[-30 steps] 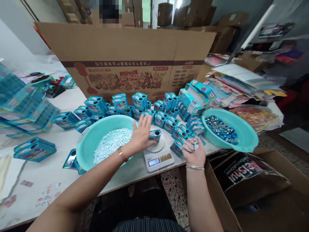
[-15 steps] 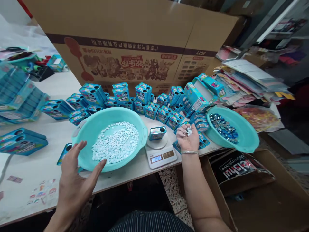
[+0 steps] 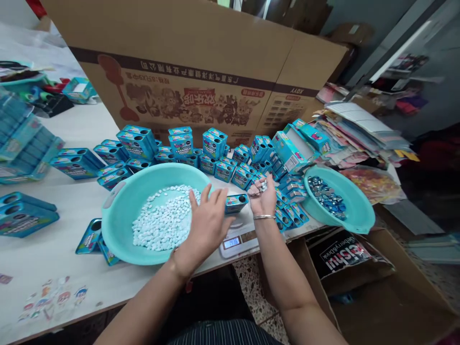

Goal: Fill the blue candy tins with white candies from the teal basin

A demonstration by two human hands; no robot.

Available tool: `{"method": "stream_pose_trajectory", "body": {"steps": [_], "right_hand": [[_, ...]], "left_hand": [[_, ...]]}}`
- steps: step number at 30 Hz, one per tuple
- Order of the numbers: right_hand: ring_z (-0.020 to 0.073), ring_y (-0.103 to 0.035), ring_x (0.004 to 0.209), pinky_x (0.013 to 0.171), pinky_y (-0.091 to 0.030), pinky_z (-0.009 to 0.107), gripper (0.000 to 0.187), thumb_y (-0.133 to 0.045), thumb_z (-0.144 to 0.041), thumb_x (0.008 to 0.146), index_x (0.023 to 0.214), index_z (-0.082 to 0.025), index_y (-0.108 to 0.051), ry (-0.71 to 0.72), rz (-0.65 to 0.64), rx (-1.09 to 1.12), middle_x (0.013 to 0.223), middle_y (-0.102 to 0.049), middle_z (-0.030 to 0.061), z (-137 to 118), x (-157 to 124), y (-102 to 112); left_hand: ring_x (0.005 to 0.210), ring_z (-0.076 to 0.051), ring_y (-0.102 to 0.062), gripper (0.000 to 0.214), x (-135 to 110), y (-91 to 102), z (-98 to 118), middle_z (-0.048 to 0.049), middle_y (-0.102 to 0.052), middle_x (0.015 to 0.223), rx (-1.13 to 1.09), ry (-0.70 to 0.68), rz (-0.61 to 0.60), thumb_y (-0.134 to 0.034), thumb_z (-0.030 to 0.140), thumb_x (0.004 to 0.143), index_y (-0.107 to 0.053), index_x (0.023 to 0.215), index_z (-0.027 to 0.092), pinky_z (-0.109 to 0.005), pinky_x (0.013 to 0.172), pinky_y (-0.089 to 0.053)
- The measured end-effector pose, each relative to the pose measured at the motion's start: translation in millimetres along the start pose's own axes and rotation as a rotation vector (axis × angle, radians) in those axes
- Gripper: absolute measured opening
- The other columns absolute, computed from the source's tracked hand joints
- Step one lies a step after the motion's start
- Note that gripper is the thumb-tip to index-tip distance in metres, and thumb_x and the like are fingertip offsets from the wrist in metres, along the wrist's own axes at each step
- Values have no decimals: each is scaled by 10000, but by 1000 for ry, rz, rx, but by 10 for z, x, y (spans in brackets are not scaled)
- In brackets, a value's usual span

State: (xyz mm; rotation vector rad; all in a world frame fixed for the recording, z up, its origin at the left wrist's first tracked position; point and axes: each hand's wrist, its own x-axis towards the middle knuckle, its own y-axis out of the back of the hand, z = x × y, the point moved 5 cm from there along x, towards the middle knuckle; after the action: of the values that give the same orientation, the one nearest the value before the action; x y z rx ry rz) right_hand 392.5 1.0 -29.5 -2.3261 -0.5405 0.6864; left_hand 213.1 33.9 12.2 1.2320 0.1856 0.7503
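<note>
Tin on scale: likely light, stiff; grip its sides.
Your left hand spread, right hand curled round candies.

Blue tin: printed, upright on the white scale, dark round opening on top.
Pale candies: small, several cupped in the right hand.

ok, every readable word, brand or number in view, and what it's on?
"CARAMELO": blue tins
"eishui", start cut off: black bag
"berry&Drink", start cut off: same bag
"有限公司", upside down: cardboard
"XQYY", probably, upside down: same cardboard
Scale display: lit digits, too blurred
Other print on tins and cardboard: too small or blurred
</note>
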Motion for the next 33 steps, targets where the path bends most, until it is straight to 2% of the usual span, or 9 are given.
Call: {"method": "stream_pose_trajectory", "body": {"steps": [4,7,10,17,22,27,33], "right_hand": [[43,-373,379,401,-371,162,418,-596,-513,881,647,-202,-445,58,14,-83,477,-398,-100,62,-13,-66],[63,-446,424,437,-419,183,430,-633,-530,840,628,-202,-454,126,13,-142,491,-457,-78,85,-26,-80],[81,-502,465,465,-444,193,392,-642,-494,826,627,-202,-469,194,24,-169,515,-512,-58,98,-36,-69],[63,-439,439,432,-390,176,373,-633,-450,813,592,-203,-462,309,-16,-228,517,-485,-60,102,-16,-50],[42,-358,400,379,-313,161,403,-631,-468,814,588,-207,-425,305,-6,-217,503,-429,-79,94,25,-52],[35,-337,378,362,-290,160,400,-608,-447,839,593,-206,-403,234,12,-193,489,-416,-86,66,43,-58],[25,-250,323,336,-248,155,408,-554,-447,884,623,-214,-343,33,-25,-50,467,-371,-112,3,74,-29]], "left_hand": [[1399,-392,-371,504,403,-341,204,-142,-619,1282,12,32,-125,-694,305,818,-535,1284,200,-738,1139,-136],[1320,-353,-456,356,513,-524,213,-118,-661,1197,-12,58,-161,-657,292,846,-599,1185,200,-723,1144,-137],[1205,-309,-536,240,531,-603,181,-92,-685,1128,-52,77,-156,-615,268,869,-646,1101,213,-709,1149,-146],[1152,-315,-558,239,515,-604,154,-96,-694,1093,-94,80,-119,-612,253,862,-679,1090,230,-712,1140,-155],[1143,-309,-559,232,530,-614,153,-88,-695,1092,-90,79,-114,-609,275,865,-685,1080,234,-696,1148,-156],[1183,-318,-542,265,546,-620,142,-104,-678,1133,-92,79,-129,-607,326,876,-675,1110,220,-692,1153,-159],[1270,-332,-471,480,469,-506,63,-129,-622,1218,-57,87,-138,-697,403,820,-586,1237,192,-689,1159,-152]]}}
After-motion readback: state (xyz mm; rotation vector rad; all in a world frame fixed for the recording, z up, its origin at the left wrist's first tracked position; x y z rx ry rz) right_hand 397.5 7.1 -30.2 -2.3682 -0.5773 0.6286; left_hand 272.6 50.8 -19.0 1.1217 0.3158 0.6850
